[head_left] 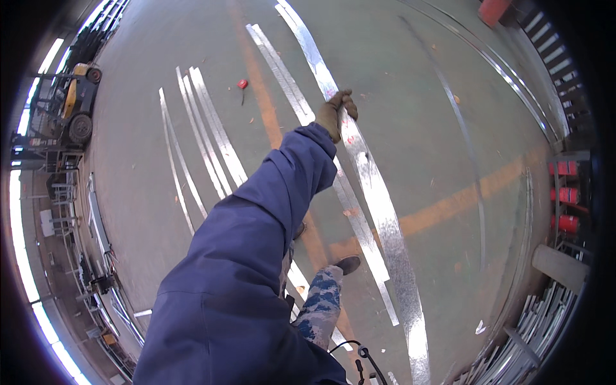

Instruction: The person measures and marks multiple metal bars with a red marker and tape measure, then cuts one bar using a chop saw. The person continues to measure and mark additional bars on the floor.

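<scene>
My left hand (337,114), in an olive work glove, reaches out from a dark blue sleeve (224,256). Its fingers are curled across a long, shiny metal strip (375,192) that runs from the far middle to the near right. The strip bends along its length and has reddish marks close to the glove. Just left of it, a narrower metal strip (353,212) lies on the floor, partly covered by my forearm. Farther back, another strip end (276,64) shows beyond my wrist. My right hand does not appear.
Several thin metal strips (215,128) lie on the left floor, near a small red object (242,84). My shoe (348,264) stands beside the strips. A forklift (80,102) is parked far left. Red cylinders (564,194) and stacked metal lengths (532,327) line the right side.
</scene>
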Action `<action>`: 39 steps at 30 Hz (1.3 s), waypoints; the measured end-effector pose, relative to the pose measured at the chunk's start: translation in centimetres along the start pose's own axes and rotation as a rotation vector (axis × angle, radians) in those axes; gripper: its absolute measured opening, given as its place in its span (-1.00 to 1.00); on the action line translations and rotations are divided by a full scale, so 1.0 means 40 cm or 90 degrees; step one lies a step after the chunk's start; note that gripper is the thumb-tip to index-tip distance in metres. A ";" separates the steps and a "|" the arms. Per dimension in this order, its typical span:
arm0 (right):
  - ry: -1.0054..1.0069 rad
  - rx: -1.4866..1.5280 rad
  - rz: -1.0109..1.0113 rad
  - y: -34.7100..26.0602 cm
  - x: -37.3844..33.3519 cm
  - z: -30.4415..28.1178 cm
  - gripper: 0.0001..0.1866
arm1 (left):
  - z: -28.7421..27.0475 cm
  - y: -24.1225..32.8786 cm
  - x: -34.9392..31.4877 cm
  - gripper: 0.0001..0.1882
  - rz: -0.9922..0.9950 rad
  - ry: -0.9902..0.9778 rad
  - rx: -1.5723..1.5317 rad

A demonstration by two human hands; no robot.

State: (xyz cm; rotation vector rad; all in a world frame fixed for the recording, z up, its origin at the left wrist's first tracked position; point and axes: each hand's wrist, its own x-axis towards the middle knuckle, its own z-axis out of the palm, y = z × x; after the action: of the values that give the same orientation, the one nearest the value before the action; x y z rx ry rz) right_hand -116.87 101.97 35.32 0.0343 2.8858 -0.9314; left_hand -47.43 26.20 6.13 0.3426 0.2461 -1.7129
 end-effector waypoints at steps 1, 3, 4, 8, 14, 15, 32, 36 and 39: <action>-0.001 0.012 0.017 0.024 -0.007 -0.001 -0.70 | -0.012 -0.058 0.004 -0.79 -0.011 0.049 0.009; -0.009 0.028 0.039 0.064 0.001 -0.005 -0.71 | -0.067 -0.150 0.010 -0.81 -0.022 0.111 0.053; -0.014 0.036 0.047 0.079 0.011 -0.010 -0.71 | -0.092 -0.184 0.012 -0.81 -0.025 0.128 0.068; -0.020 0.055 0.077 0.160 0.047 -0.038 -0.71 | -0.196 -0.258 0.012 -0.81 -0.004 0.189 0.149; -0.011 -0.060 -0.040 0.253 0.196 -0.004 -0.83 | -0.359 -0.330 0.075 -0.76 0.007 0.423 0.298; -0.026 -0.102 -0.087 0.243 0.242 0.028 -0.80 | -0.444 -0.258 0.086 -0.75 -0.051 0.408 0.274; 0.010 0.160 0.056 0.177 0.566 0.635 -0.79 | -0.690 -0.056 -0.481 -0.60 -0.345 0.586 0.652; -0.060 0.205 0.066 0.100 0.577 0.739 -0.78 | -0.640 0.005 -0.612 -0.56 -0.281 0.733 0.760; -0.128 0.213 0.139 0.064 0.542 0.832 -0.78 | -0.619 -0.009 -0.673 -0.57 -0.310 0.726 0.765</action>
State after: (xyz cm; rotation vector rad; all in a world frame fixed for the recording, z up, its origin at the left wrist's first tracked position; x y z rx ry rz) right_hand -135.05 84.37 4.62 0.2613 2.4566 -1.2767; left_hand -41.63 59.77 -7.22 2.3008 0.0732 -1.7694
